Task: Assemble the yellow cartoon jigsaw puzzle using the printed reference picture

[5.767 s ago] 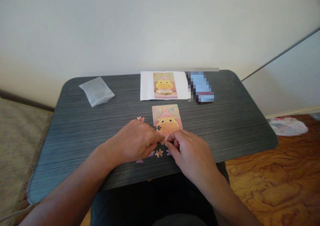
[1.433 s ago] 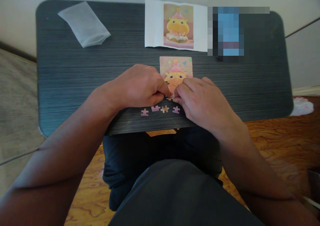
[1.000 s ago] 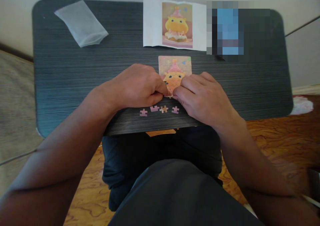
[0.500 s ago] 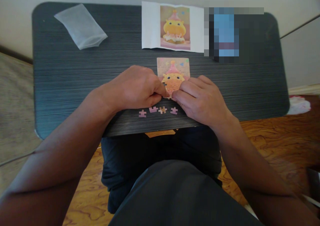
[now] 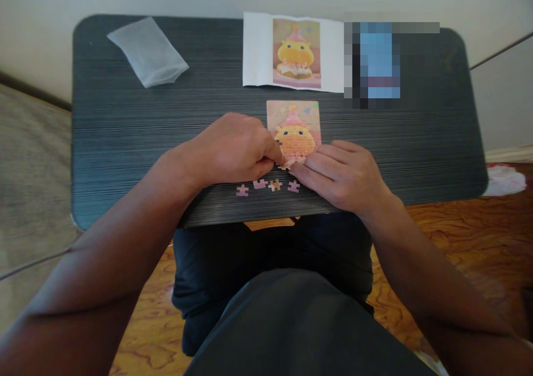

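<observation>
A small jigsaw puzzle (image 5: 293,127) showing a yellow creature in a pink hat lies on the dark striped table (image 5: 125,137). My left hand (image 5: 235,148) is curled with its fingertips pinched at the puzzle's lower left edge. My right hand (image 5: 341,173) rests beside it, fingers pressed together at the puzzle's bottom edge. Whatever sits between the fingertips is too small to make out. Several loose puzzle pieces (image 5: 268,186) lie in a row just below both hands, near the table's front edge.
A printed reference picture (image 5: 291,51) of the same creature lies at the back. A blurred blue object (image 5: 377,59) sits to its right. A clear plastic bag (image 5: 147,51) is at the back left. Wooden floor lies beyond the table's right end.
The view has shifted slightly. My right hand has slid a little lower and uncovered more of the puzzle's bottom right. Both hands stay at the puzzle's lower edge.
</observation>
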A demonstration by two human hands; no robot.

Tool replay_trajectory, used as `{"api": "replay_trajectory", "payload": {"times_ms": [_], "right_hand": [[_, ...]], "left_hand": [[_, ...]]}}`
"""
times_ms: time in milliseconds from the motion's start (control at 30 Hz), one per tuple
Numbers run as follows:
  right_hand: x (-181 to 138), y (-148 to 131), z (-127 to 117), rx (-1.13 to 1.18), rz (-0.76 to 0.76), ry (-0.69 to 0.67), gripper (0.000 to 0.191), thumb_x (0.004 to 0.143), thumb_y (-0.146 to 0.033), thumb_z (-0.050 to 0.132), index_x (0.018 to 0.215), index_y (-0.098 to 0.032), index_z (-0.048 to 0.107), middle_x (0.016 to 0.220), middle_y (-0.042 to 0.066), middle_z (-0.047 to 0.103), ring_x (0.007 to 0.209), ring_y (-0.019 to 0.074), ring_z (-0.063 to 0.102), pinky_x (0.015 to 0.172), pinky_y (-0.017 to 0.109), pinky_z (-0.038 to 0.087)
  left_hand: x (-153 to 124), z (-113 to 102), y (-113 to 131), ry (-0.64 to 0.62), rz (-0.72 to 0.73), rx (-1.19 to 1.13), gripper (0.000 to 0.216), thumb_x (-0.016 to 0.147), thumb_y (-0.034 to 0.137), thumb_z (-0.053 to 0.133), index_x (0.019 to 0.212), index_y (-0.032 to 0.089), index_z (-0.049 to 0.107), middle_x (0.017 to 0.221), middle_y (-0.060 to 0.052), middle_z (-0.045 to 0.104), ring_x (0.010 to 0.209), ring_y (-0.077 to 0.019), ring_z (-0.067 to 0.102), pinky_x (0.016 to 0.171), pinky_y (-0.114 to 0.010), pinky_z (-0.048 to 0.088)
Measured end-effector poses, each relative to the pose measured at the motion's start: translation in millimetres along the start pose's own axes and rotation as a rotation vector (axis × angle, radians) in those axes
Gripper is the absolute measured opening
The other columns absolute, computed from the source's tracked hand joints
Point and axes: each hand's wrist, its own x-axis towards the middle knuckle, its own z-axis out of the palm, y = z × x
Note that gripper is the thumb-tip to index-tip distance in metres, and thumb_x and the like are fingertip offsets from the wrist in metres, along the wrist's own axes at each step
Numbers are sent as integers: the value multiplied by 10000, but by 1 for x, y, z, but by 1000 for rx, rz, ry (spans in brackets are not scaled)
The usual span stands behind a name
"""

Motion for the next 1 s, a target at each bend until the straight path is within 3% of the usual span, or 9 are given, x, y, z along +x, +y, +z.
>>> {"api": "replay_trajectory", "payload": {"times_ms": [333,533,667,733,867,1000], "right_hand": [[-1,4,3,-36,-61,-26,392,1167,-345,443,1169,-319,834,1079,62,796,1002,243,647,819,438,443],[0,4,3,-10,-101,9,367,1162,-344,478,1112,-321,841,1011,45,798,935,223,642,775,420,436],[-7,1,2,-20,-86,21,318,1153,-341,518,1160,-349,836,1000,26,817,921,212,668,766,416,449],[-14,3,3,-50,-116,101,246,1122,-312,594,1182,-367,826,972,4,820,866,193,673,732,400,453],[-33,17,7,-221,-266,487,81,995,-240,802,1053,-296,806,821,-31,775,715,149,648,636,347,472],[-50,39,13,-242,-121,557,102,950,-211,848,997,-252,767,787,-21,746,666,148,646,607,339,505]], "left_hand": [[-1,0,0,18,3,38,416,1004,301,511,1164,326,894,910,-45,838,765,-226,688,720,-364,432],[-1,-5,4,-32,-11,47,393,1026,290,515,1126,267,894,897,-58,840,756,-219,692,757,-368,463],[0,-2,3,1,5,39,367,1005,266,537,1081,261,895,878,-61,839,751,-215,703,738,-355,459],[0,1,2,14,22,49,359,992,261,543,1076,278,892,881,-39,840,770,-206,716,737,-340,455],[1,7,-2,41,24,45,355,981,272,556,1083,337,890,892,20,838,824,-191,743,801,-323,481],[1,11,-7,73,27,-9,349,966,260,564,1070,341,887,855,27,822,851,-190,756,866,-323,506]]}}
